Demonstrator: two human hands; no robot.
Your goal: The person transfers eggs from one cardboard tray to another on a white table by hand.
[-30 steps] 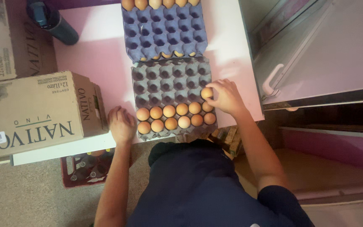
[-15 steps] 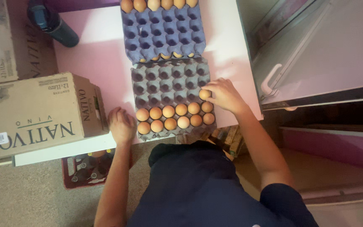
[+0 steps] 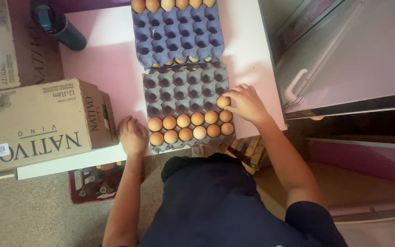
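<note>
A white tabletop [image 3: 110, 68] carries everything, and the person stands at its near edge, leaning over it in a dark shirt. At the left sits a large brown cardboard box [image 3: 37, 121], lying on its side and overhanging the near edge, close enough to crowd the work without touching the trays. To the right a pale appliance door [image 3: 353, 55] with a white handle stands just off the tabletop.

Two egg trays lie end to end down the middle. The far one, a blue tray [image 3: 178, 32], is mostly bare, with a row of eggs along its far edge and a few peeking at its near edge where the grey tray [image 3: 184, 87] overlaps it. The grey tray sits nearest the person, so both hands reach it without stretching. Its two nearest rows are filled with brown eggs [image 3: 184, 128], packed cup by cup from the near edge outward.

A dark bottle [image 3: 62, 29] lies at the far left, well apart from the trays.

The left hand [image 3: 132, 133] rests on the tabletop just beside the grey tray's near-left corner, fingers loosely curled, seemingly steadying the tray or the body. The right hand [image 3: 248, 103] hovers at the tray's right edge, its fingertips pinching a single egg [image 3: 223, 101] that sits in or just over the rightmost cup of the third row, starting that row beside the filled ones.
</note>
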